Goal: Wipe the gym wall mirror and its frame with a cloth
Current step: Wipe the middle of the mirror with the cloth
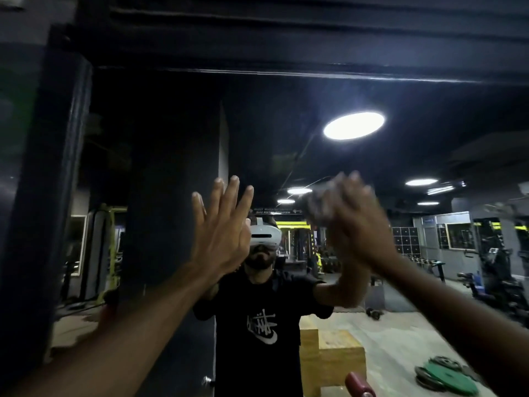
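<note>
- The dark frame [43,167] stands at the left edge.
- The left hand [220,233] lies flat on the mirror [286,124], fingers spread wide.
- The right hand [360,224] is blurred. The grey cloth [317,207] seems pressed to the glass just left of its fingers; I cannot tell its grip.

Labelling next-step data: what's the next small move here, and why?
Likely sweep the cloth sideways across the mirror: the blurred right hand presses it to the glass, and the left hand lies open, fingers spread, beside it.
</note>
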Motion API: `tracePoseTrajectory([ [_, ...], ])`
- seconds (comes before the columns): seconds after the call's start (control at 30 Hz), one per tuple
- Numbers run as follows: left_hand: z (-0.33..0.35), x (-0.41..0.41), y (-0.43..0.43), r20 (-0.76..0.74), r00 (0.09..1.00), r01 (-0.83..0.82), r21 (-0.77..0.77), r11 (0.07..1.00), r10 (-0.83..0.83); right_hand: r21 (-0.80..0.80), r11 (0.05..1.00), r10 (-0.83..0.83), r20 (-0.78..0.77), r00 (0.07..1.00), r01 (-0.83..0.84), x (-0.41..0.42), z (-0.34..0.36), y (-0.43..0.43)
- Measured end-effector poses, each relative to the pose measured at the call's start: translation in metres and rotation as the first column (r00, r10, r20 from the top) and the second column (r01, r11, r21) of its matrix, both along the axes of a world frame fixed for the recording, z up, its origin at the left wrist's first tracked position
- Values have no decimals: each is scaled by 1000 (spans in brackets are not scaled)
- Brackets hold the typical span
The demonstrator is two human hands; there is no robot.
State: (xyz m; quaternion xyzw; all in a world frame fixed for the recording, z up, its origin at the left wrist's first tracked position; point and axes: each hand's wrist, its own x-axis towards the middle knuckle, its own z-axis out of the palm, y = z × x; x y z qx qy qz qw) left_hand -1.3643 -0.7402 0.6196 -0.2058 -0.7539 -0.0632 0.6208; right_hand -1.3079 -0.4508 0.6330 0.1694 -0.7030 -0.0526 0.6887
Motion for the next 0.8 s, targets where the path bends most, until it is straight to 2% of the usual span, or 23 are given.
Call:
tracePoseTrajectory([
  [0.03, 3, 0, 1, -12, 1000, -11, -3, 1000, 11, -210, 978, 2, -33, 999, -9, 3, 36, 10],
  [0.07, 7, 0, 4, -22, 999, -23, -15, 1000, 23, -407, 913, 18, -49, 999, -36, 5, 67, 16],
  [0.1, 11, 1, 6, -28, 999, -32, -28, 999, 31, -553, 831, 41, -45, 998, -59, 7, 84, 13],
  [0.13, 16, 3, 10, -27, 999, -37, -36, 999, 36, -598, 798, 47, -53, 997, -69, 6, 87, 3],
  [0.2, 22, 6, 18, 5, 1000, -23, -28, 999, 23, -468, 880, 53, -74, 996, -81, -6, 53, -29],
  [0.27, 17, 8, 25, 18, 1000, -10, -12, 1000, 10, -155, 987, 49, -1, 999, -49, -13, -7, -44],
  [0.3, 11, 7, 28, 11, 1000, -19, -22, 1000, 19, 6, 1000, 1, 51, 999, -1, -13, -30, -37],
  [0.37, 0, 4, 29, -6, 999, -36, -64, 997, 36, 258, 964, -81, 61, 995, 63, -10, -24, -2],
  [0.4, -5, 4, 30, -6, 999, -42, -79, 996, 41, 264, 962, -86, 52, 995, 69, -7, -7, 15],
  [0.43, -7, 4, 30, -7, 999, -49, -84, 995, 49, 164, 985, -60, 44, 997, 52, -3, 15, 27],
  [0.47, -9, 4, 31, -3, 998, -57, -83, 995, 57, -10, 1000, -25, 30, 999, 25, 0, 37, 35],
  [0.53, -13, 5, 35, 11, 998, -61, -83, 995, 62, -360, 932, 47, 10, 999, -40, 3, 64, 35],
  [0.57, -15, 5, 37, 15, 998, -61, -88, 994, 62, -440, 895, 76, -1, 997, -68, 2, 61, 26],
  [0.63, -23, 5, 40, 11, 998, -64, -98, 993, 66, -382, 920, 88, -9, 996, -85, -5, 20, 2],
  [0.73, -41, 10, 43, 38, 998, -37, -100, 994, 41, -54, 997, 60, 110, 992, -55, -9, -91, -13],
  [0.8, -51, 14, 48, 44, 999, -14, -139, 990, 21, 166, 986, -29, 147, 989, 4, -3, -135, 3],
])
